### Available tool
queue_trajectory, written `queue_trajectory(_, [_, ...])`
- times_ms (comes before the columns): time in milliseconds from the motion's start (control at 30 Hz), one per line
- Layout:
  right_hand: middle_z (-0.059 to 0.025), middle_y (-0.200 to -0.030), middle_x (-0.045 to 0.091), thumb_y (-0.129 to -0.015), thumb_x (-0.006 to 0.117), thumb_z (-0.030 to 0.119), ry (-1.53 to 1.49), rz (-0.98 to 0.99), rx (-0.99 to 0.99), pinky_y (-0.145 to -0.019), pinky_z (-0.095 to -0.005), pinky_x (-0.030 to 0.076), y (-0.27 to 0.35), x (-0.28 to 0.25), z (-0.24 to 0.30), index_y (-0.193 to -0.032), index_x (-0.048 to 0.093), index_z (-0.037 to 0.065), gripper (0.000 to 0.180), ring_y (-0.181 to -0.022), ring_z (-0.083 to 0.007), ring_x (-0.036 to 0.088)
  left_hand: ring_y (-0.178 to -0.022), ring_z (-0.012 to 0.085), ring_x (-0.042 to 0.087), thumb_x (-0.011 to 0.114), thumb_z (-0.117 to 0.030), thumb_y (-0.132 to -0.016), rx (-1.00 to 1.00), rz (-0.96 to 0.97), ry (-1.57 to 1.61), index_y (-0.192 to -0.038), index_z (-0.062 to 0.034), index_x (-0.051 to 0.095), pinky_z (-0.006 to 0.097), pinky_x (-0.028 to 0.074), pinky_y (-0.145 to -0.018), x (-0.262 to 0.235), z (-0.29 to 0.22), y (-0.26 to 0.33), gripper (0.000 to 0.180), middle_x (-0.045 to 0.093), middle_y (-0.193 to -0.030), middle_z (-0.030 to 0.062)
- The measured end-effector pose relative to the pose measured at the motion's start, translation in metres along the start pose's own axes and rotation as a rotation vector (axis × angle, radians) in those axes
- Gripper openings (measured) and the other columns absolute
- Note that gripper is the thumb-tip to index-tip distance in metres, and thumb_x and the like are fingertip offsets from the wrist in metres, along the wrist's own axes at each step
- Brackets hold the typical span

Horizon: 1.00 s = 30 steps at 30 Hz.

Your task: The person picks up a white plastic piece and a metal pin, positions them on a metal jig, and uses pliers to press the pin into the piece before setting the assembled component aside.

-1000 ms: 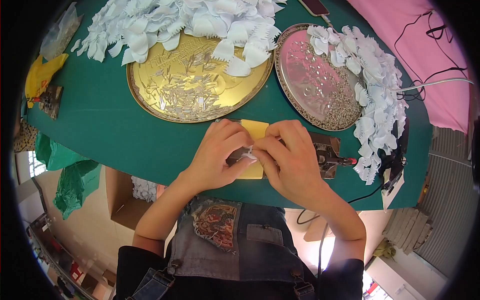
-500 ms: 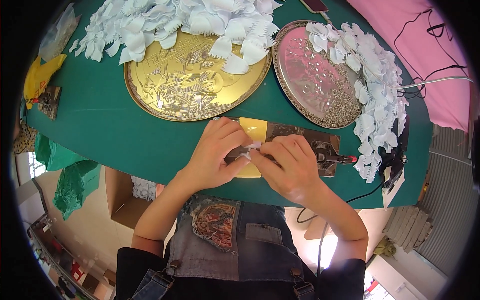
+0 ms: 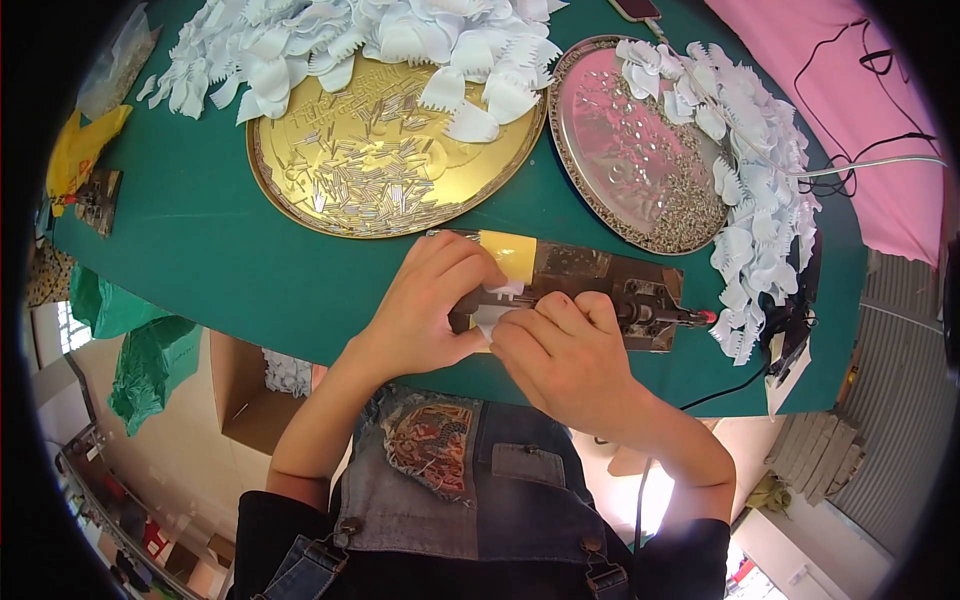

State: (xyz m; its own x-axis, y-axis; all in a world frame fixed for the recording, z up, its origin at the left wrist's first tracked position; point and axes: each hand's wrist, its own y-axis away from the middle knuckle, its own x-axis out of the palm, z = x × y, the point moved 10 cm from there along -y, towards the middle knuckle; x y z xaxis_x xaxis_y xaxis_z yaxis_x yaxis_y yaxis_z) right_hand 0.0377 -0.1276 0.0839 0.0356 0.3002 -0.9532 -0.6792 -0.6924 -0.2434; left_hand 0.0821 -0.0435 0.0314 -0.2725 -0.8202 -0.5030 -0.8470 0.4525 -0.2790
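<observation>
My left hand (image 3: 425, 305) is closed, its thumb and fingers pinching white toothed plastic pieces (image 3: 488, 318) over a dark metal jig (image 3: 575, 268). Against the right side of those pieces, my right hand (image 3: 575, 350) has its fingers curled in. Whatever its fingertips grip is hidden. Yellow tape (image 3: 510, 256) wraps the jig's middle. A toggle clamp (image 3: 640, 312) with a red-tipped handle is mounted on the jig's right end, just beyond my right knuckles.
A gold tray (image 3: 290, 205) holds thin metal pins, with white toothed pieces heaped (image 3: 400, 30) behind it. At right, a silver tray (image 3: 610, 165) holds small metal parts, bordered by more white pieces (image 3: 765, 190). A cable (image 3: 850, 165) crosses pink cloth (image 3: 800, 60). Another clamp (image 3: 97, 200) stands far left.
My right hand has shifted slightly left and its fingers have curled in more. More of the white pieces shows between my hands. My left hand stays nearly in place.
</observation>
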Motion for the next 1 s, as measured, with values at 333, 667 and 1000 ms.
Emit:
queue_trajectory(333, [0.0049, -0.081, 0.066, -0.077, 0.076, 0.013, -0.419, -0.047, 0.119, -0.079, -0.0347, 0.036, -0.01, -0.005, -0.025, -0.087, 0.067, 0.014, 0.013, -0.081, -0.0153, 0.057, -0.098, 0.0303, 0.054, 0.077, -0.009, -0.061, -0.004, 0.007, 0.002, -0.098, -0.0068, 0.061, 0.04, 0.042, -0.088, 0.0, 0.001, 0.0, 0.041, 0.058, -0.1, 0.0081])
queue_trajectory(667, [0.0034, -0.08, 0.068, -0.077, 0.077, 0.009, -0.485, -0.152, 0.286, -0.076, -0.0344, 0.035, -0.009, -0.018, -0.053, -0.086, 0.07, 0.013, 0.012, -0.075, -0.0166, 0.056, -0.095, 0.0288, 0.055, 0.076, -0.012, -0.069, -0.002, -0.014, 0.018, -0.096, -0.0077, 0.062, 0.04, 0.042, -0.086, 0.0, 0.002, 0.001, 0.03, 0.06, -0.097, 0.007])
queue_trajectory(1000, [0.0031, -0.084, 0.066, -0.078, 0.075, 0.007, -0.495, -0.09, 0.377, -0.075, -0.0344, 0.032, -0.009, -0.009, -0.063, -0.086, 0.07, 0.012, 0.01, -0.079, -0.0176, 0.053, -0.094, 0.0286, 0.057, 0.076, -0.011, -0.07, 0.012, -0.034, 0.033, -0.09, -0.0071, 0.059, 0.041, 0.042, -0.086, -0.001, -0.002, -0.003, 0.026, 0.065, -0.096, 0.0044])
